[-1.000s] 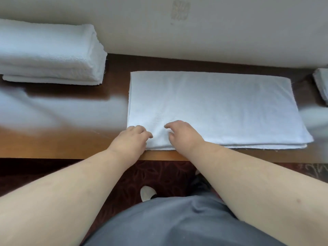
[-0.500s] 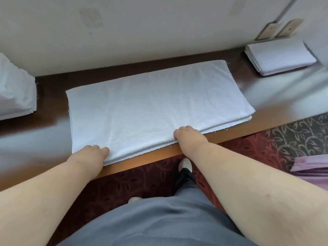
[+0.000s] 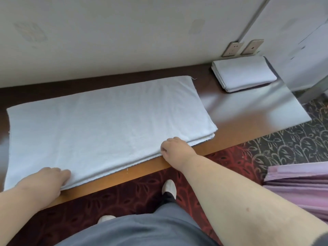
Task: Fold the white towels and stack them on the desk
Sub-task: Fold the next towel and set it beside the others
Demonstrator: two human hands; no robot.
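A long white towel [image 3: 106, 125], folded into several layers, lies flat across the brown desk [image 3: 248, 114] with its near edge along the desk's front. My left hand [image 3: 44, 181] holds the towel's near left corner, fingers on top and thumb hidden. Farther right, my right hand [image 3: 175, 150] grips the same near edge with curled fingers, a short way from the towel's right end. A smaller folded white towel [image 3: 243, 73] sits at the desk's far right corner against the wall.
Two wall sockets [image 3: 232, 48] sit just above the small folded towel. The desk ends at the right [image 3: 308, 119], above patterned carpet [image 3: 284, 148]. Purple fabric [image 3: 298, 183] lies low on the right. My feet stand under the desk's front edge.
My hands have slid apart along the towel's near edge, from side by side at its middle to its left corner and right part. The view has swung right; the left stack has left the frame.
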